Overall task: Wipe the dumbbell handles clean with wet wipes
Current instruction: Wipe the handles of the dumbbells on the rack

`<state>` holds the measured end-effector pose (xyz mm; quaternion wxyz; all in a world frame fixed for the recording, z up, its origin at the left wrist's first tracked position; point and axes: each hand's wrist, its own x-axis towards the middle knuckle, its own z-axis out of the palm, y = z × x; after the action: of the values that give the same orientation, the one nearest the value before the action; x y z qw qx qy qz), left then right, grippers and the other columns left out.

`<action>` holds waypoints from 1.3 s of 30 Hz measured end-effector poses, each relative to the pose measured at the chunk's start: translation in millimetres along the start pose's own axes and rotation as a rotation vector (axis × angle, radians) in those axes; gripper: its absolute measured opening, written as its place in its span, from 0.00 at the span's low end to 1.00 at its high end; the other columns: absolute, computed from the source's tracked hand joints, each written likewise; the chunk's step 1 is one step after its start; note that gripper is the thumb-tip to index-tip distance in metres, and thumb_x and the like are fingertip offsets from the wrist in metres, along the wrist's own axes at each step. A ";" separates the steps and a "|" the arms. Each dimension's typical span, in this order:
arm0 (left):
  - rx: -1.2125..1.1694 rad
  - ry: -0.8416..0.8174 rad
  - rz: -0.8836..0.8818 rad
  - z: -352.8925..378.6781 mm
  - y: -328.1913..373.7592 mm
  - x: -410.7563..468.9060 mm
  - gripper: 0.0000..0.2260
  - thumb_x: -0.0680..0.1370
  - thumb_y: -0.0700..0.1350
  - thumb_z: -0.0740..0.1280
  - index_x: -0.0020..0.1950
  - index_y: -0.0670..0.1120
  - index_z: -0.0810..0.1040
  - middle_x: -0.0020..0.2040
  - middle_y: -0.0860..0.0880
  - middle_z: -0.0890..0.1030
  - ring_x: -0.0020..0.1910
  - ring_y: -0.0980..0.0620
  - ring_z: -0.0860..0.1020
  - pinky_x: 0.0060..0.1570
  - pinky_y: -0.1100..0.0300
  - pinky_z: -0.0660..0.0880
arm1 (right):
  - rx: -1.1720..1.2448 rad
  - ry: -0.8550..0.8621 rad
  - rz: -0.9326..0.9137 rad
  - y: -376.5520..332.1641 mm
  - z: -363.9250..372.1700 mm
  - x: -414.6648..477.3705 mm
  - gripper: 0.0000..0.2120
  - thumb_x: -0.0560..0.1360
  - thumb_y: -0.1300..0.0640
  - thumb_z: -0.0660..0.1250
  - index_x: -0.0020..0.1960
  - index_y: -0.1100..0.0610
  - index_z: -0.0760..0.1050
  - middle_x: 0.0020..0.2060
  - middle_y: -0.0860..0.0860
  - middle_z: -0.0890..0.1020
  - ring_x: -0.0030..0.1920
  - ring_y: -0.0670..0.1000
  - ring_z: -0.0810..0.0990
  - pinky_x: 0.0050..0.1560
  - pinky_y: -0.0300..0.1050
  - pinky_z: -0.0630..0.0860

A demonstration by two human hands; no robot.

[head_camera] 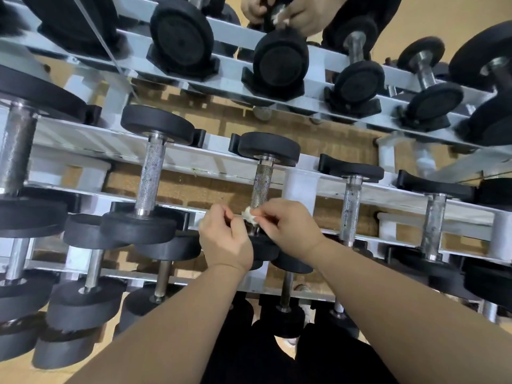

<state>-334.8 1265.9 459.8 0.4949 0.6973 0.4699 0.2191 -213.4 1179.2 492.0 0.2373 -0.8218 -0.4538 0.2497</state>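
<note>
The right hand (288, 225) pinched the wet wipe (250, 214) at the near end of the knurled dumbbell handle (260, 187). The left hand (225, 239) curled alongside, its grip unclear. Wrapping the wipe fully round and twisting would likely clean best.

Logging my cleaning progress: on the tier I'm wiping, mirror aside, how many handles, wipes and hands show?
handles: 5
wipe: 1
hands: 2 (left hand, right hand)
Total: 8

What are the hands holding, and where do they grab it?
A white wet wipe. The right hand pinches its right edge; the left hand seems to pinch its left end, at the near end of the dumbbell handle.
</note>
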 end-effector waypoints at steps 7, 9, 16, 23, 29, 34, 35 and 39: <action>-0.004 -0.005 0.013 1.0 -4.6 1.0 0.09 0.72 0.49 0.55 0.38 0.44 0.65 0.33 0.48 0.66 0.33 0.47 0.65 0.33 0.51 0.63 | -0.028 0.278 0.152 1.3 -9.9 52.0 0.08 0.80 0.53 0.66 0.55 0.52 0.82 0.45 0.50 0.83 0.47 0.52 0.80 0.52 0.45 0.76; -0.002 -0.002 0.002 2.2 -6.7 -0.1 0.09 0.72 0.50 0.54 0.38 0.45 0.64 0.33 0.48 0.66 0.33 0.46 0.64 0.32 0.50 0.63 | -0.030 0.274 0.137 1.0 -8.6 45.5 0.08 0.79 0.55 0.67 0.55 0.53 0.82 0.46 0.50 0.83 0.48 0.51 0.80 0.53 0.44 0.76; 0.037 0.015 0.025 3.6 -5.6 -2.0 0.11 0.72 0.51 0.53 0.38 0.44 0.63 0.34 0.49 0.66 0.37 0.41 0.67 0.36 0.50 0.62 | -0.018 0.040 -0.076 -2.6 2.0 -4.0 0.06 0.78 0.56 0.68 0.46 0.56 0.82 0.39 0.50 0.82 0.42 0.52 0.79 0.44 0.50 0.78; 0.030 0.003 -0.026 4.4 -6.0 -3.2 0.08 0.71 0.53 0.51 0.36 0.50 0.60 0.34 0.48 0.66 0.34 0.45 0.64 0.34 0.54 0.59 | -0.050 0.302 0.143 2.2 -11.5 52.2 0.09 0.79 0.52 0.66 0.55 0.51 0.83 0.46 0.51 0.84 0.48 0.54 0.81 0.52 0.50 0.77; 0.037 0.012 -0.031 5.5 -6.4 -4.0 0.09 0.72 0.54 0.51 0.36 0.50 0.60 0.34 0.50 0.66 0.37 0.44 0.65 0.37 0.54 0.59 | -0.001 0.074 -0.104 2.1 -1.3 -6.2 0.07 0.77 0.57 0.68 0.52 0.54 0.85 0.44 0.49 0.84 0.45 0.50 0.81 0.52 0.38 0.76; 0.039 0.020 -0.039 5.3 -5.2 -4.3 0.09 0.71 0.54 0.50 0.36 0.50 0.60 0.34 0.50 0.66 0.37 0.44 0.65 0.37 0.53 0.60 | -0.099 0.161 -0.002 2.8 -10.2 32.4 0.10 0.80 0.52 0.64 0.54 0.50 0.83 0.45 0.51 0.83 0.46 0.55 0.81 0.50 0.51 0.78; 0.036 0.018 -0.048 5.1 -5.0 -4.5 0.09 0.70 0.54 0.50 0.36 0.50 0.60 0.34 0.50 0.66 0.37 0.44 0.65 0.37 0.53 0.59 | -0.101 0.220 0.061 3.5 -13.5 42.4 0.10 0.80 0.52 0.64 0.56 0.50 0.83 0.46 0.51 0.83 0.47 0.55 0.81 0.51 0.50 0.78; 0.035 0.016 -0.061 4.9 -3.7 -5.0 0.09 0.70 0.54 0.50 0.36 0.49 0.60 0.34 0.50 0.66 0.37 0.44 0.65 0.37 0.53 0.60 | -0.089 0.247 0.097 3.4 -12.9 41.5 0.11 0.80 0.52 0.65 0.59 0.50 0.83 0.48 0.51 0.83 0.50 0.54 0.80 0.52 0.42 0.74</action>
<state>-334.9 1259.4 455.3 0.4855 0.6893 0.4987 0.2011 -184.0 1211.3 491.6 0.2424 -0.8771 -0.3913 0.1374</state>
